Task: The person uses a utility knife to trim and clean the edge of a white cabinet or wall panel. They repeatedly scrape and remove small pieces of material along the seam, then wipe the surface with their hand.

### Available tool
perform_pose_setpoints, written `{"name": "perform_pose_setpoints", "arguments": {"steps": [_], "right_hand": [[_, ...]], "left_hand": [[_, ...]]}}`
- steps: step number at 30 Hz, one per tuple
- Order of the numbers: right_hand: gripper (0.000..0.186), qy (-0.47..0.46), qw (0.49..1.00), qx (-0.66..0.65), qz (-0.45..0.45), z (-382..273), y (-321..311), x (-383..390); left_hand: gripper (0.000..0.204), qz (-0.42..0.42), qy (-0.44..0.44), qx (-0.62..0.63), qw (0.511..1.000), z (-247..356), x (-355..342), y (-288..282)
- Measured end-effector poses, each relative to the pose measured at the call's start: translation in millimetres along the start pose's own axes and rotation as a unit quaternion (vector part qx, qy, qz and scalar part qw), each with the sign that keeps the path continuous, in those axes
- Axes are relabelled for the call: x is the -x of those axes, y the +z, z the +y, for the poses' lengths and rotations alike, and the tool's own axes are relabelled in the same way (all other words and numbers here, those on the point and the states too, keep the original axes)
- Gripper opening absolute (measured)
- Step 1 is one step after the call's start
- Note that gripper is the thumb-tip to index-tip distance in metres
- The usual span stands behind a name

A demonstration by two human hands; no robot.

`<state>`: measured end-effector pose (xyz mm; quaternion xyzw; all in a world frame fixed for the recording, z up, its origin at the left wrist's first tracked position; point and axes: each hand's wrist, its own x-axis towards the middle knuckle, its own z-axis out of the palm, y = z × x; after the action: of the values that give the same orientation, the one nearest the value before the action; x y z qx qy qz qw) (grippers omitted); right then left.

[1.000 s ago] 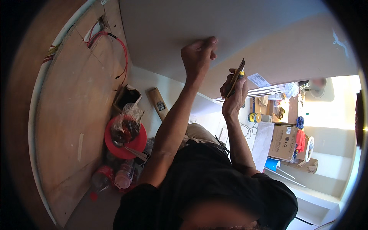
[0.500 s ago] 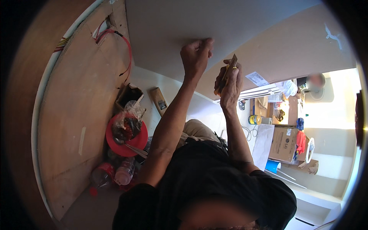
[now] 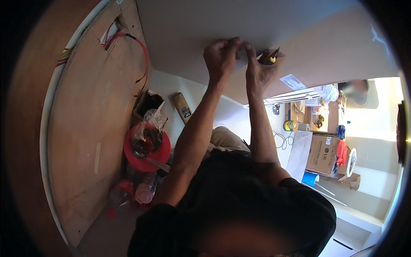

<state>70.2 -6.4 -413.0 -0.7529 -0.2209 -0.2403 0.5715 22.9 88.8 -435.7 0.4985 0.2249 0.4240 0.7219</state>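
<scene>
The right hand (image 3: 262, 72) grips a yellow-and-black utility knife (image 3: 270, 59) in its curled fingers, apparently to leave its thumb free; just left of it, the left hand (image 3: 221, 59) is curled closed (nothing shows in it) before the grey panel (image 3: 180, 38). Down-left of the left hand, a red dish (image 3: 163, 147) holds a clear plastic bag (image 3: 156, 118) with dark contents, plus a spoon (image 3: 150, 160).

I'm in room under fit-out: red wires (image 3: 144, 50) loose from cut-out (image 3: 112, 31) in wooden panel (image 3: 85, 111), cardboard box (image 3: 320, 162), yellow tin (image 3: 290, 125).
</scene>
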Motion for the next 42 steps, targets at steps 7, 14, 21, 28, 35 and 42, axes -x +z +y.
{"name": "perform_pose_setpoints", "arguments": {"steps": [7, 14, 21, 28, 35, 42], "right_hand": [[0.082, -0.008, 0.999, 0.042, 0.008, 0, 12, -8], [0.077, -0.019, 0.998, 0.058, -0.015, 5, 15, -2], [0.072, 0.016, 1.000, -0.003, 0.004, 0, 12, -3], [0.068, -0.016, 1.000, 0.019, 0.001, 6, 16, -5], [0.039, -0.038, 0.997, -0.013, -0.061, 10, -10, 14], [0.017, -0.084, 0.975, 0.083, -0.189, -4, -17, 34]], "left_hand": [[0.042, 0.025, 0.001, -0.004, 1.000, 3, -8, -10], [0.043, 0.046, -0.004, -0.019, 0.999, -1, -9, -7], [0.033, 0.009, -0.003, -0.029, 1.000, 6, -3, -8], [0.034, 0.035, 0.012, -0.043, 0.998, -2, 2, 5], [0.036, 0.002, -0.017, -0.040, 0.999, 4, 1, -4], [0.035, -0.002, -0.043, 0.019, 0.999, -6, -2, -5]]}}
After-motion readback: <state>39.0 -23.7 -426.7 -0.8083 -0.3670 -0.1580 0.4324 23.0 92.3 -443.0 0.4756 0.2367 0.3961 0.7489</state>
